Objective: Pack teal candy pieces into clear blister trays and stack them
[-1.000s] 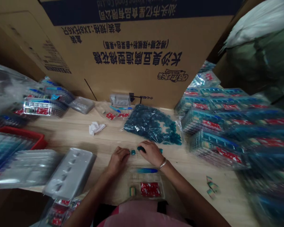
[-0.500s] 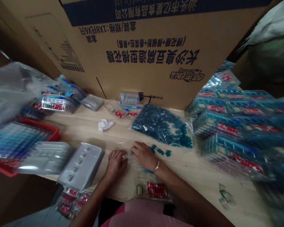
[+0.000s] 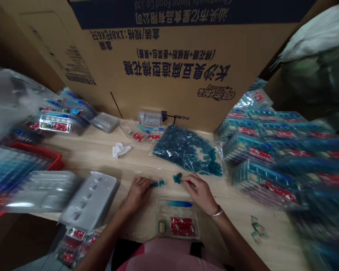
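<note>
My left hand (image 3: 137, 194) rests on the wooden table (image 3: 101, 158), its fingertips against a small teal piece (image 3: 154, 184), with a second teal piece (image 3: 162, 183) just beyond. My right hand (image 3: 199, 192) reaches left, fingers drawn together close to a small cluster of teal pieces (image 3: 177, 178). Beyond the hands lies a clear bag of teal pieces (image 3: 186, 150). Below them is a clear compartment tray (image 3: 177, 222) holding a blue strip and a red packet. I cannot tell if my right hand holds anything.
A large printed carton (image 3: 175, 71) stands along the table's back. Packed clear trays (image 3: 260, 150) are heaped at right. A grey plastic tray (image 3: 90, 201) and a red crate (image 3: 36, 158) sit at left, and crumpled white tissue (image 3: 120, 149) lies behind them.
My hands have moved apart, the right one shifting right and toward me. The loose teal pieces now lie between the hands. The whole view has shifted slightly with my head.
</note>
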Tool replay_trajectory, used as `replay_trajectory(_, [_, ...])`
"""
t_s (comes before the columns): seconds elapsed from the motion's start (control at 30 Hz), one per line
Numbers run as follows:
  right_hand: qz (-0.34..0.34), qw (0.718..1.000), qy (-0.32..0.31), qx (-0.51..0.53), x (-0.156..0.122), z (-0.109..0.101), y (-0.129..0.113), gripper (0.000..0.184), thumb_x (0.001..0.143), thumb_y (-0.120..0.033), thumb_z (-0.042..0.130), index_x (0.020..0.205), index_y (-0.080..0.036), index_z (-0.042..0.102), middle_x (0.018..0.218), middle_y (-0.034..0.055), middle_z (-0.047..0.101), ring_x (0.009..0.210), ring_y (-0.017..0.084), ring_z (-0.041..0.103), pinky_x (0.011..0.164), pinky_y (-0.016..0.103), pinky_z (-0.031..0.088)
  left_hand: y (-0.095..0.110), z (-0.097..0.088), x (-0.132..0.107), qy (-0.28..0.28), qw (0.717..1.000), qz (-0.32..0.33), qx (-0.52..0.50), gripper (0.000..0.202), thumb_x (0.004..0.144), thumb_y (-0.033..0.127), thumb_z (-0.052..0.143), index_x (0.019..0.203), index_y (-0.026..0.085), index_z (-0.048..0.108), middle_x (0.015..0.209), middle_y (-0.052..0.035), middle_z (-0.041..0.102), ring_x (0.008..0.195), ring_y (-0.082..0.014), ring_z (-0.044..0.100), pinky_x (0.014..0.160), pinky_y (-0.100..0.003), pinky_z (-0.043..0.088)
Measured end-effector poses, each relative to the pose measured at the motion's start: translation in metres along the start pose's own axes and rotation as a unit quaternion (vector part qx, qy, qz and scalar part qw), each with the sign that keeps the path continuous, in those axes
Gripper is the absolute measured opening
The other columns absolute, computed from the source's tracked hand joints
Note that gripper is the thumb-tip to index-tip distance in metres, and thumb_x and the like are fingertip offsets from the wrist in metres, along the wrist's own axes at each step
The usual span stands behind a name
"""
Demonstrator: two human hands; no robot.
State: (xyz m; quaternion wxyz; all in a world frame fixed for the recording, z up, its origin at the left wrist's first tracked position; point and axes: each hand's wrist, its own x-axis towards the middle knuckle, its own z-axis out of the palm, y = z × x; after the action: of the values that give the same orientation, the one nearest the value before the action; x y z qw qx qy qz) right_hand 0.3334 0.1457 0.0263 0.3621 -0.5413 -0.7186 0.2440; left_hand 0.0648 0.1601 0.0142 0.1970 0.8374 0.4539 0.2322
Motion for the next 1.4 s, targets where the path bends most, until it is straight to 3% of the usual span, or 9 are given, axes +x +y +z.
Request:
replay_trajectory(0.2, [0.006,0.996,0.025,-0.081,0.001,-0.001,0.004,0.019,0.084,-0.012,0.044,0.088,-0.02,0.062,0.084,0.0041,0.062,0.08,0.017,0.059,0.072,0.027,0.047,-0.006,0.002,-0.007,0.118,0.984,-0.083,-0.106,0.02,0.083,0.023,0.052,0.101,0.02,0.059,0.09,-0.0038,0.066,0.083,-0.0167,0.061,0.073,-0.028,0.049])
replay_trajectory(0.43, [0.035,0.969,-0.131,-0.206,0.037,0.009,-0.006,0.023,0.08,-0.005,0.05,0.088,-0.02,0.065,0.094,0.0044,0.065,0.086,0.018,0.061,0.076,0.027,0.044,-0.003,-0.002,-0.006,0.025,0.997,-0.016,-0.072,0.017,0.084,0.019,0.049,0.09,0.019,0.066,0.088,-0.0058,0.067,0.084,-0.0173,0.06,0.077,-0.031,0.049])
replay_trajectory(0.57, [0.044,0.961,-0.15,-0.227,0.04,0.007,-0.004,0.02,0.077,-0.006,0.054,0.09,-0.019,0.063,0.096,0.0039,0.063,0.086,0.016,0.061,0.072,0.023,0.042,-0.001,-0.001,-0.002,0.014,0.997,-0.034,-0.075,0.017,0.084,0.02,0.05,0.094,0.018,0.064,0.087,-0.0062,0.066,0.083,-0.0172,0.06,0.075,-0.03,0.049])
replay_trajectory(0.87, [0.034,0.979,-0.1,-0.172,0.029,0.01,0.007,0.019,0.077,-0.009,0.052,0.088,-0.019,0.063,0.092,0.0045,0.063,0.081,0.017,0.061,0.071,0.026,0.044,0.011,-0.008,0.025,-0.123,0.991,-0.048,0.012,0.019,0.082,0.011,0.049,0.088,0.016,0.066,0.086,-0.0078,0.066,0.083,-0.0179,0.062,0.075,-0.027,0.047])
replay_trajectory(1.03, [0.057,0.996,0.037,0.056,0.019,0.012,0.011,0.014,0.078,-0.022,0.054,0.086,-0.02,0.065,0.087,0.0048,0.065,0.079,0.017,0.062,0.072,0.029,0.048,0.025,-0.007,0.045,-0.208,0.967,-0.098,0.106,0.021,0.079,0.005,0.049,0.078,0.015,0.068,0.082,-0.0075,0.065,0.078,-0.0176,0.063,0.072,-0.026,0.046])
replay_trajectory(1.13, [0.172,0.946,0.06,0.269,0.013,0.012,0.007,0.019,0.069,-0.034,0.066,0.082,-0.02,0.066,0.078,0.0031,0.068,0.072,0.017,0.063,0.069,0.03,0.05,0.027,-0.003,0.046,-0.21,0.966,-0.091,0.117,0.024,0.079,0.004,0.046,0.071,0.014,0.066,0.079,-0.0081,0.063,0.076,-0.0179,0.062,0.071,-0.027,0.046])
replay_trajectory(1.23, [0.284,0.84,0.032,0.462,0.007,0.011,-0.003,0.03,0.059,-0.038,0.076,0.081,-0.019,0.067,0.078,0.0026,0.07,0.07,0.016,0.065,0.067,0.029,0.05,0.023,0.002,0.037,-0.171,0.975,-0.08,0.115,0.021,0.079,0.005,0.046,0.075,0.015,0.064,0.079,-0.0077,0.063,0.078,-0.0184,0.06,0.074,-0.029,0.047])
replay_trajectory(1.3, [0.32,0.785,0.009,0.53,0.004,0.011,-0.012,0.033,0.056,-0.037,0.08,0.08,-0.018,0.068,0.08,0.003,0.071,0.069,0.014,0.065,0.064,0.025,0.05,0.022,0.004,0.026,-0.101,0.988,-0.08,0.086,0.019,0.077,0.006,0.05,0.086,0.016,0.063,0.083,-0.0072,0.063,0.08,-0.0187,0.06,0.074,-0.03,0.048])
replay_trajectory(1.4, [0.334,0.753,-0.028,0.566,0.0,0.017,-0.026,0.033,0.054,-0.035,0.082,0.079,-0.018,0.068,0.076,0.0017,0.07,0.067,0.012,0.064,0.062,0.022,0.049,0.034,0.002,0.011,0.031,0.997,-0.074,-0.011,0.022,0.077,0.016,0.057,0.098,0.018,0.061,0.098,-0.0091,0.064,0.087,-0.0205,0.061,0.076,-0.033,0.05])
